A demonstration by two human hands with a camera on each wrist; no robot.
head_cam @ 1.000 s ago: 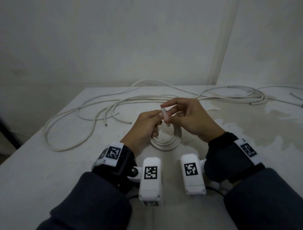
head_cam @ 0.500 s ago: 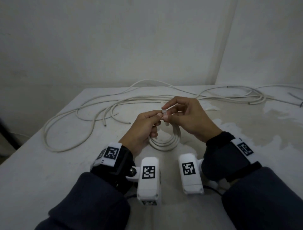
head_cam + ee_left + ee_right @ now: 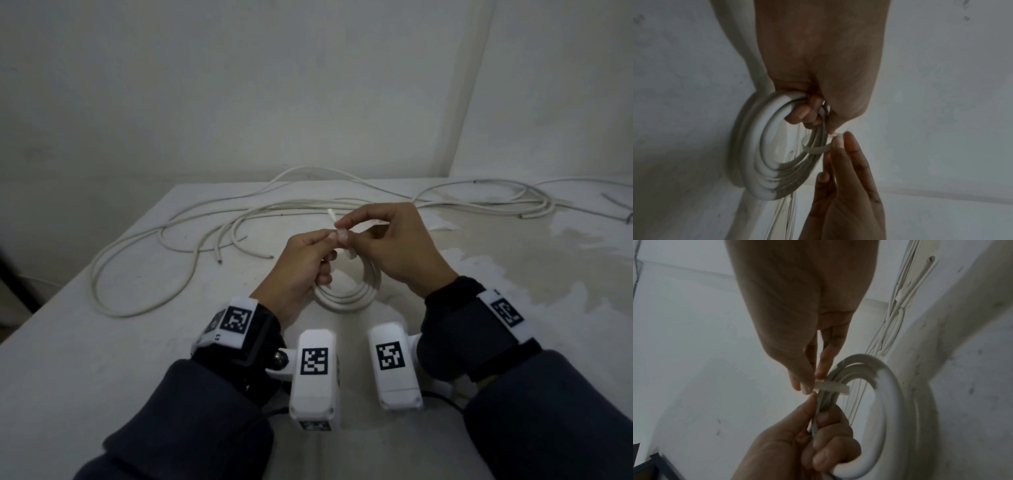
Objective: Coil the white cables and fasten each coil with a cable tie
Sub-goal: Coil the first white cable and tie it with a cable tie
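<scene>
Since a second ago, cable tie (image 3: 331, 219) tail drawn further through, loop (image 3: 815, 147) snugger round coil (image 3: 352, 294) held above desk (image 3: 102, 342). Left hand (image 3: 305, 263) gripping coil; right hand (image 3: 394, 246) pinching tie. Light, springy; best held beside the tie.

The head view looks forward and down from behind the hands; each wrist view peers close along its hand, all sharing the pinched cable tie (image 3: 337, 229).
</scene>
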